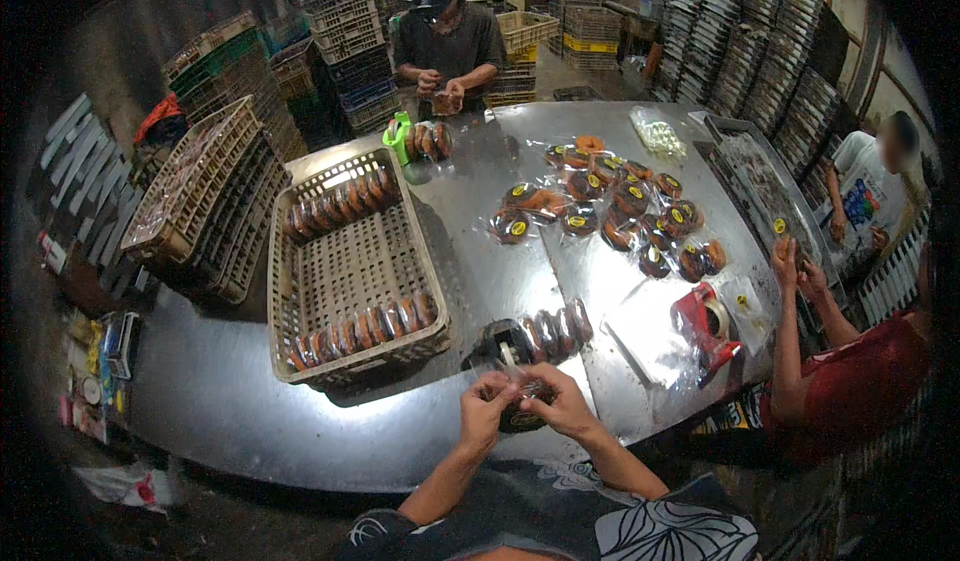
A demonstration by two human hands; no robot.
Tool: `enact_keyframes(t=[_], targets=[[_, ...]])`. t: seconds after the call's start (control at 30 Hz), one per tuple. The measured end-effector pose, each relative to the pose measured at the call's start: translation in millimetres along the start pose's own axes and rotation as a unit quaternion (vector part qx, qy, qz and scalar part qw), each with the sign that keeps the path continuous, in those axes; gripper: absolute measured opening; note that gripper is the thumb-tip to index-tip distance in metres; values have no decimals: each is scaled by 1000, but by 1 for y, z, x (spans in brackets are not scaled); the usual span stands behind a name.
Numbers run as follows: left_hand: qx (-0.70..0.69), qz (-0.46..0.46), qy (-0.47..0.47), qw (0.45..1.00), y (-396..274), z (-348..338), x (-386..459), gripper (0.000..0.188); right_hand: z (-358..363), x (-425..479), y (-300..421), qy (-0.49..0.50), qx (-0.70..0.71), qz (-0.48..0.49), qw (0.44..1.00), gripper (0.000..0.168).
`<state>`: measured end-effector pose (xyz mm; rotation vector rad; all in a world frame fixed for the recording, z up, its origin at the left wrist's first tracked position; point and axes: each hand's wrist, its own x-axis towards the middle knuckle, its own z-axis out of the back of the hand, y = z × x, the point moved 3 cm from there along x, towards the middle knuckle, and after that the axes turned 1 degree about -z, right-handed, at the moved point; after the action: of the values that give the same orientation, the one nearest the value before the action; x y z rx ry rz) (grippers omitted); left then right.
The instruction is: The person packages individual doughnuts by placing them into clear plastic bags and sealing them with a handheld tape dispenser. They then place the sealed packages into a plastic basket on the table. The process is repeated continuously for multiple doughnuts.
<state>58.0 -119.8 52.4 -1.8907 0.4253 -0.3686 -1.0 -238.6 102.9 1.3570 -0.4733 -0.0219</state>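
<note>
Near the table's front edge, my left hand (480, 411) and my right hand (564, 402) grip a chocolate-topped doughnut in a clear plastic bag (521, 418). The fingers of both pinch at the bag's upper part and partly hide it. Just beyond them stands a black tape dispenser (501, 334) with a white roll. Several bagged doughnuts (556, 332) stand on edge in a row against its right side. To the left, a beige plastic crate (442, 291) has one row of bagged doughnuts (345, 205) along its far end and another (367, 332) along its near end.
Loose bagged doughnuts (630, 197) with yellow labels cover the metal table's (225, 396) middle right. A red tape dispenser (709, 328) sits near a co-worker's hands (795, 268). Across the table, another person handles a bag (448, 101) by a green tape dispenser (397, 139). Stacked crates (202, 201) flank the left.
</note>
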Motion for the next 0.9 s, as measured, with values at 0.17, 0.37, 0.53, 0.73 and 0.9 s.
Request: enact_keyframes(t=[0.17,0.37,0.53,0.73,0.9], targets=[[-46,2,-61,997,3,-1,-9,27,6,2,-31,41,145,-153,977,22],[-49,197,42,978,3,-4,8,15,-3,-1,-27,70,126,-165,976,28],[183,-27,69,980,-16,-3,-8,11,1,-11,-31,-53,185,-185,964,13],[185,160,99,965,-22,-4,-24,20,4,-20,-19,136,-126,-105,977,19],[461,73,278,840,-2,8,-44,19,1,-65,-24,155,-195,-174,953,18]])
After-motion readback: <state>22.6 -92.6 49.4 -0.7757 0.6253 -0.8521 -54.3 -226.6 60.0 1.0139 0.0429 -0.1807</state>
